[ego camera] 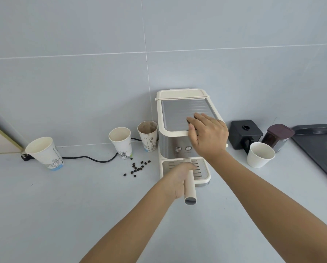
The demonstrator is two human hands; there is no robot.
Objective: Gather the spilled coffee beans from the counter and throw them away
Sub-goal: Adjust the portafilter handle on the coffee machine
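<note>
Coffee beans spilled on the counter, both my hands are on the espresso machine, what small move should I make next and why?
Probably let go of the cream portafilter handle with your left hand and reach left to the dark coffee beans. They lie scattered and untouched on the pale counter, closest to that hand, while your right hand rests on the cream espresso machine.

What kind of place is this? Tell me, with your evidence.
Probably a coffee corner in an office pantry or small kitchen: an espresso machine on a tiled-wall counter, printed paper cups beside it, and spilled coffee beans.
</note>
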